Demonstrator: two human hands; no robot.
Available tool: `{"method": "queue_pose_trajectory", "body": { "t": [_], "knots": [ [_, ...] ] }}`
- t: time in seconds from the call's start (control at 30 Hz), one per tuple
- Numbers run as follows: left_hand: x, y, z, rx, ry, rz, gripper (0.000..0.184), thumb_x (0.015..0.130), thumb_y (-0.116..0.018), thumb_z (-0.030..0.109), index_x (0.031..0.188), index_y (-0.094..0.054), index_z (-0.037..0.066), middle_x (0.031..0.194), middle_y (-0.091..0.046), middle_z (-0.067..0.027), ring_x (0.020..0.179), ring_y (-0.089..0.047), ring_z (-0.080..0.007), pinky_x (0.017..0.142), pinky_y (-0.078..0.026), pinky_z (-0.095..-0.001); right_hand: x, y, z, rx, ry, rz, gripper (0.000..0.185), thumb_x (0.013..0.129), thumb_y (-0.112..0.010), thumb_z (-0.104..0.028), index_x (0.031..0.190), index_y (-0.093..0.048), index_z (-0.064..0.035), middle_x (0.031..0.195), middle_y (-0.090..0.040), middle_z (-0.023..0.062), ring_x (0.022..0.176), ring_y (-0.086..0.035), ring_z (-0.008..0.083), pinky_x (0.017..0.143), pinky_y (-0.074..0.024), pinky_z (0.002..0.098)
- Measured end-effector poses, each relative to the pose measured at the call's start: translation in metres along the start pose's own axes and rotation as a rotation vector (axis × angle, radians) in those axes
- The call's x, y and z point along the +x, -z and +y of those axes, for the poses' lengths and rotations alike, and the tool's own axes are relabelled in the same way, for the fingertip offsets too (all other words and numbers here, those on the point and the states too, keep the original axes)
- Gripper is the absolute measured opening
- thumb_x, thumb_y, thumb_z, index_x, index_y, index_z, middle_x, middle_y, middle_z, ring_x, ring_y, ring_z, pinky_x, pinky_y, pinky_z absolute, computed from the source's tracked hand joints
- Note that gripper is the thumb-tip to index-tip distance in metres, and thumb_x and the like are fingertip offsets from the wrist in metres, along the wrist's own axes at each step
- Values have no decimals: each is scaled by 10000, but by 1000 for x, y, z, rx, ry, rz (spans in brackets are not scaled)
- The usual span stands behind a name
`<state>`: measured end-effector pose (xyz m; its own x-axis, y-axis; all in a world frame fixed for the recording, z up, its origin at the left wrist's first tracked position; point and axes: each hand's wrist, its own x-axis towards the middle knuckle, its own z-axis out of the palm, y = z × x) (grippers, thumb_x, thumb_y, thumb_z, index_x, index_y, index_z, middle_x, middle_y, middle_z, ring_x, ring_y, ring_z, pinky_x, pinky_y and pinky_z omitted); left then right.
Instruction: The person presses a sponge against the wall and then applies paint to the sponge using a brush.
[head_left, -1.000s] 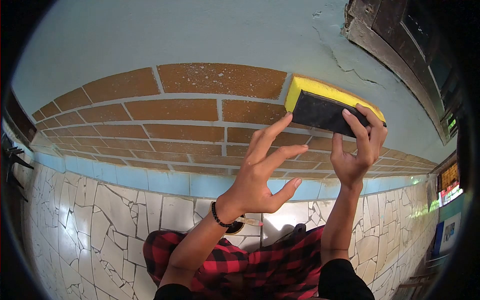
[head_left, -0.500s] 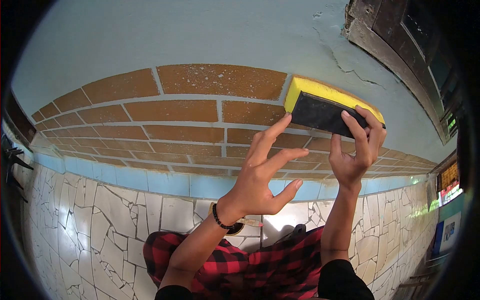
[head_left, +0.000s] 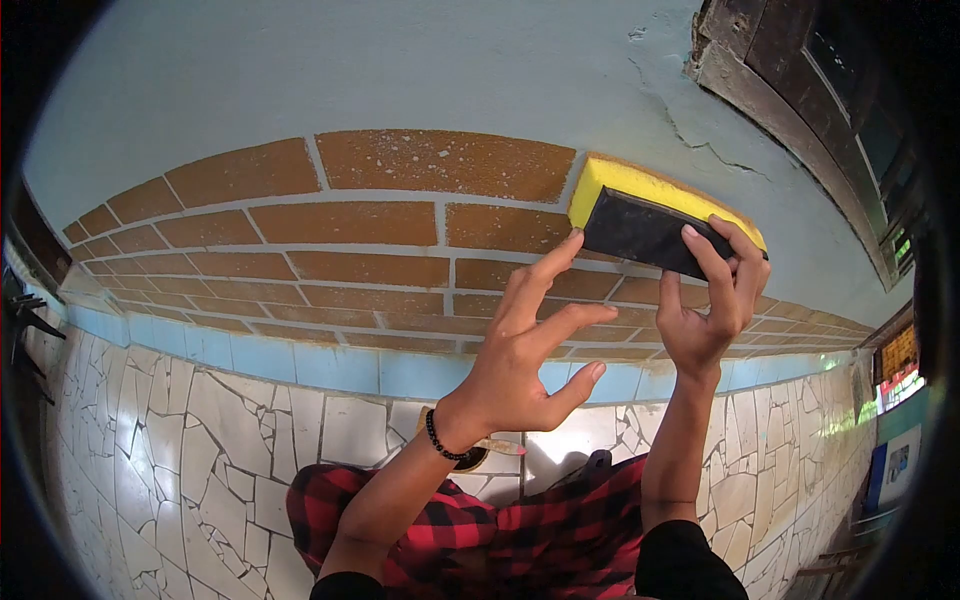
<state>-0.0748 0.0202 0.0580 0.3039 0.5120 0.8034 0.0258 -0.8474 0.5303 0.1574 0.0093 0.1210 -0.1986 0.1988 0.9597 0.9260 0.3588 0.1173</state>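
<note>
A yellow sponge block with a black backing [head_left: 650, 222] lies against the wall, at the right end of the upper painted brown bricks [head_left: 445, 163]. My right hand [head_left: 712, 290] grips its right end, with fingers on the black backing and thumb below. My left hand [head_left: 530, 350] has its fingers spread, and one fingertip is at the lower left corner of the block. Whether that fingertip presses on it cannot be made out. The sponge's face toward the wall is hidden.
A container with a brush [head_left: 500, 444] stands on the floor behind my left wrist. Light blue tiles [head_left: 330, 366] run along the wall's base above the pale stone floor [head_left: 150, 450]. A worn wooden frame [head_left: 760, 95] is at upper right, dark furniture [head_left: 30, 320] at far left.
Both hands and the block stay almost in place; the block has shifted very slightly left and down.
</note>
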Motion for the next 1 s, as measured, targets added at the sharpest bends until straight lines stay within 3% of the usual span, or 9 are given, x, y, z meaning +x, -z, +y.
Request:
{"method": "queue_pose_trajectory", "body": {
  "t": [0.03, 0.13, 0.63, 0.73, 1.0],
  "knots": [
    [0, 0, 0, -1, 1, -3, 448, 791, -809, 204, 1232, -798, 130, 1716, -355, -250, 1448, -504, -431, 1127, -449, -551, 0, 0, 0, 2, 0, 1, 680, 594, -783, 95, 1214, -804, -182, 1287, -697, 69, 873, -497, 197, 794, -425, 339],
    [0, 1, 0, 0, 7, -17, 446, 794, -809, 204, 1234, -797, 133, 1717, -350, -251, 1461, -495, -431, 1133, -447, -555, -2, 3, 0, -24, -14, -50, 660, 632, -791, 131, 1234, -779, -139, 1330, -684, 108, 1068, -584, 263, 852, -507, 357],
    [0, 2, 0, -19, 29, -57, 433, 800, -804, 195, 1229, -797, 132, 1732, -318, -255, 1504, -468, -436, 1161, -435, -566, -4, 1, 2, -38, -8, -43, 652, 650, -802, 130, 1238, -793, -153, 1334, -683, 98, 1044, -564, 234, 829, -479, 330],
    [1, 3, 1, -23, 37, -64, 429, 802, -805, 197, 1227, -798, 137, 1736, -310, -257, 1509, -463, -440, 1162, -435, -568, -2, -2, 0, -15, -17, -1, 689, 608, -811, 99, 1219, -813, -221, 1303, -694, 47, 902, -497, 200, 815, -426, 343],
    [1, 4, 2, -39, 48, -95, 418, 812, -809, 214, 1223, -799, 138, 1756, -266, -253, 1512, -459, -445, 1170, -429, -577, -4, -3, 1, -8, -45, -14, 686, 615, -797, 112, 1215, -812, -222, 1303, -685, 47, 882, -485, 198, 813, -428, 345]
  ]
}}
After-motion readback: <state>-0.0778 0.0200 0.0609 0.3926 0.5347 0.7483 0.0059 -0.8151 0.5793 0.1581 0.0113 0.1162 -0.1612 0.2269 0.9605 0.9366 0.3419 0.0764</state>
